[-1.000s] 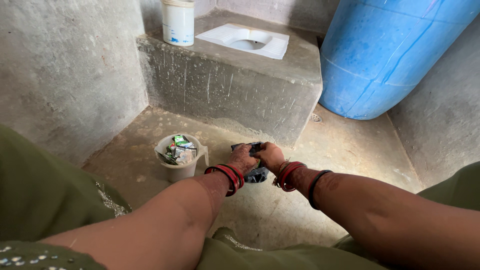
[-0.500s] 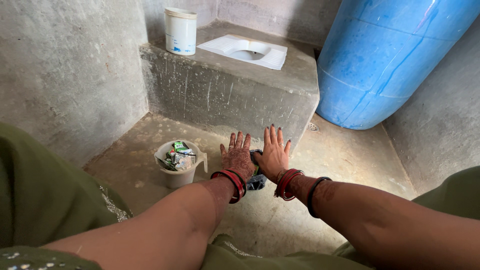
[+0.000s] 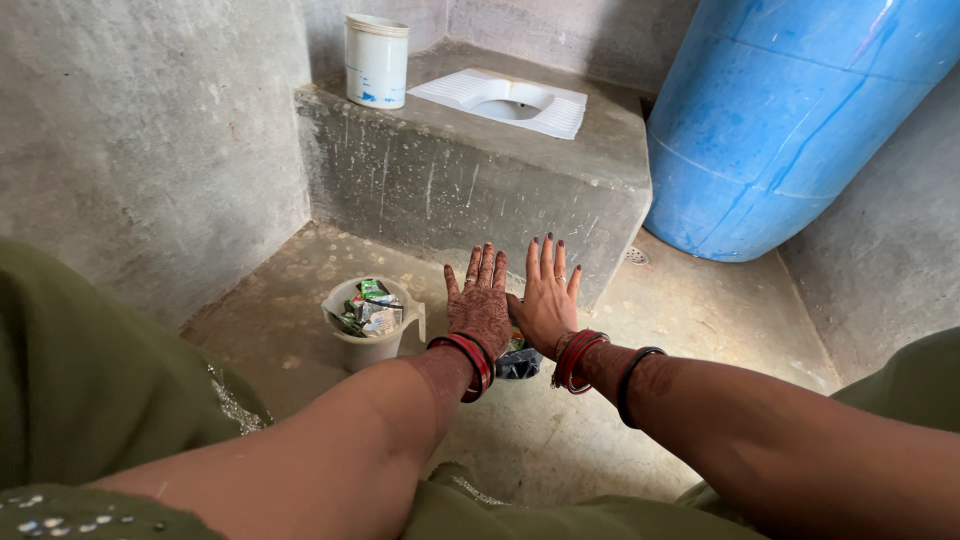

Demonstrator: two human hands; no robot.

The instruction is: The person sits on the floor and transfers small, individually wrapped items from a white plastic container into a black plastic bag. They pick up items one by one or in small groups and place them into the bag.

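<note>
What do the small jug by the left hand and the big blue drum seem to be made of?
Jug: likely plastic, matte off-white, thin moulded rim and handle.
Blue drum: probably plastic too, smooth with a faint sheen, scuffed and streaked.
Left hand hovers open beside the jug.

Both arms reach out in front, close together. The left hand [image 3: 480, 305] is flat with its back up and its fingers straight and side by side. The right hand [image 3: 546, 300] is flat too, fingers spread a little. The thumbs nearly touch. Red bangles sit on both wrists.
</note>
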